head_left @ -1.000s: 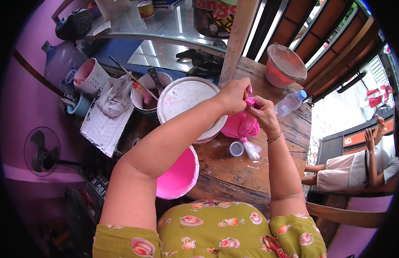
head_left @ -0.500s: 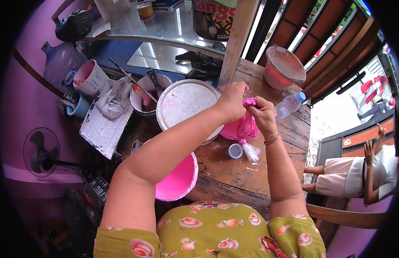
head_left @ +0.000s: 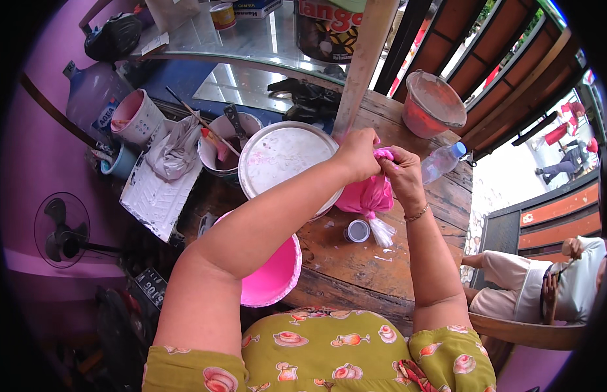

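Observation:
A pink plastic bag (head_left: 370, 194) lies on the wooden table, its twisted top pinched between both my hands. My left hand (head_left: 359, 154) reaches across to the right, fingers closed on the bag's neck. Right beside it, my right hand (head_left: 404, 172) grips the same neck with thumb and fingers; a bracelet circles that wrist. A knotted whitish plastic end (head_left: 382, 232) trails from the bag toward me. Close to it stands a small round pot with a grey lid (head_left: 357, 230). What exactly the fingertips grip is partly hidden.
Left of the bag are a large tub with a whitish lid (head_left: 287, 155) and a bucket of pink paint (head_left: 274, 277), partly under my left forearm. A clear bottle (head_left: 440, 163) and a reddish basin (head_left: 434, 108) stand to the right. A person (head_left: 535, 281) is beyond the table.
Both my hands stay on the bag's neck, with the fingers shifting slightly. The person at the right has lowered their arms.

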Motion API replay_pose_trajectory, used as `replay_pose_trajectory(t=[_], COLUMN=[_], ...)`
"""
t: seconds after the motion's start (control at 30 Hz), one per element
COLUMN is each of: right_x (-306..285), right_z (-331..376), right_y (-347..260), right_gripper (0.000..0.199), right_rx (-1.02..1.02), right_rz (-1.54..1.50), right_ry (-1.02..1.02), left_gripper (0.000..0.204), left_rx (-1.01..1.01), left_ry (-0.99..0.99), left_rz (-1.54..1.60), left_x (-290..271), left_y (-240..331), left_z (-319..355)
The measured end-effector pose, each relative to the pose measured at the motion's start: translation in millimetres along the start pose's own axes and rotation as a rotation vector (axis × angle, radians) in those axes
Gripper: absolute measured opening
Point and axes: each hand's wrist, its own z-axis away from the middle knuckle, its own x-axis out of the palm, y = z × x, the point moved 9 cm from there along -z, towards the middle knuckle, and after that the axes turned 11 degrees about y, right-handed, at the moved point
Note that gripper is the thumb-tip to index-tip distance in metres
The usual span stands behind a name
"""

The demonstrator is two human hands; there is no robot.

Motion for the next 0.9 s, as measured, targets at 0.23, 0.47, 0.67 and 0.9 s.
replay_pose_trajectory(t=[0.23,0.47,0.67,0.9], right_x=[-4.1,-5.8,-3.5,-6.4], right_z=[-0.2,-1.5,-0.4,-5.5], right_y=[0.9,-2.7,-8.6,-8.3], right_gripper=[0.011,0.011,0.012,0.012], right_rx=[0.046,0.046,0.067,0.056], right_rz=[-0.089,-0.078,-0.101,-0.058], right_ry=[0.053,0.038,0.051,0.077], left_gripper=[0.043,0.037,0.034,0.026], left_rx=[0.012,0.009,0.028,-0.033], left_ry=[-0.027,-0.097,-0.151,-0.151], left_rz=[-0.020,-0.010,0.013,0.037], left_x=[4.1,10.4,12.8,13.5], left_y=[2.5,2.2,5.9,2.0], left_z=[-1.8,-4.6,-5.0,-8.1])
